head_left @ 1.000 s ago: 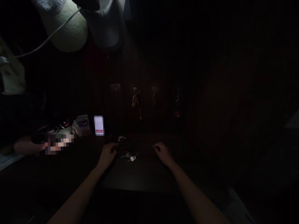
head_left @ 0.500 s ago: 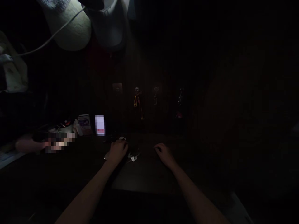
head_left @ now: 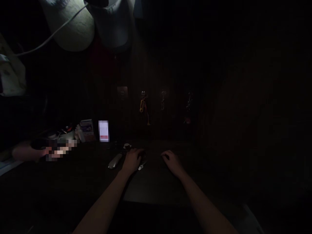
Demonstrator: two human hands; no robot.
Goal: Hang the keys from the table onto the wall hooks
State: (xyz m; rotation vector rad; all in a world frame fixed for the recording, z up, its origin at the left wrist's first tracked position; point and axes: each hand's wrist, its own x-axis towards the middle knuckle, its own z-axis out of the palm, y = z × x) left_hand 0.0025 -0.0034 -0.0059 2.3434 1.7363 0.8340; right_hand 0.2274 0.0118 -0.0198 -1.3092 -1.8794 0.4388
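Observation:
In dim light, my left hand reaches over a small cluster of shiny bits on the dark tabletop, fingers apart and bent downward. A pale, crumpled-looking piece shows beside its thumb side; the rest of the cluster is mostly covered. Left of that hand lies a smooth, grey, elongated object, its kind unclear. A small white rounded item sits just beyond the knuckles. My right hand rests on the table further right, fingers loosely curved with a gap at the thumb, holding nothing.
Hooks along the dark back panel carry a yellow cord loop and a reddish trinket. A lit screen and a small box stand back left. Caps hang above, with a pale cable crossing them.
My left hand has shifted right, from beside the grey object to over the shiny cluster. The grey object is now uncovered. My right hand stays put.

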